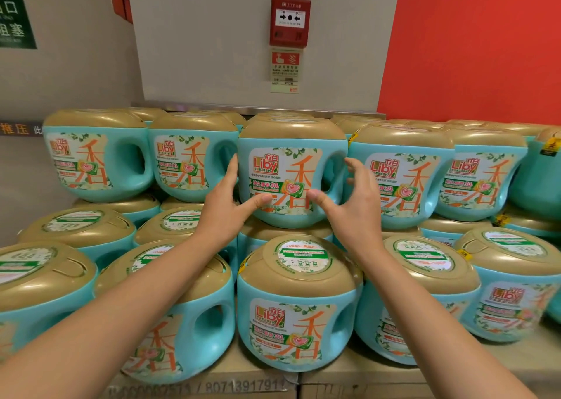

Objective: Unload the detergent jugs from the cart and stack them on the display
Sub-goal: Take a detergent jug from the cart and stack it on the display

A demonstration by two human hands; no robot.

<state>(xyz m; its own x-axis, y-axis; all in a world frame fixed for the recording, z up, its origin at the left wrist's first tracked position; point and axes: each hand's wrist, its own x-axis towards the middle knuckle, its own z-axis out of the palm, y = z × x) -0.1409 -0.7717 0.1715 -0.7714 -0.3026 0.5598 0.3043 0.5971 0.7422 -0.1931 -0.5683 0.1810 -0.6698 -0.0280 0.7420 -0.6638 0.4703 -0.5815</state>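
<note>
A teal detergent jug (pixel 291 143) with a gold lid and a "Liby" label stands upright in the middle of the display's top row. My left hand (pixel 224 204) holds its left side, fingers up along the wall and thumb on the front label. My right hand (pixel 349 210) holds the right side, its curled fingers at the jug's handle and its thumb on the label. The jug rests on the lids of the row below. No cart is in view.
Identical jugs fill the top row left (pixel 97 155) and right (pixel 403 180), with lower rows in front (pixel 297 307). The stack rests on cardboard boxes (pixel 364 380). Behind are a grey wall with a red fire alarm (pixel 290 22) and a red wall (pixel 470 49).
</note>
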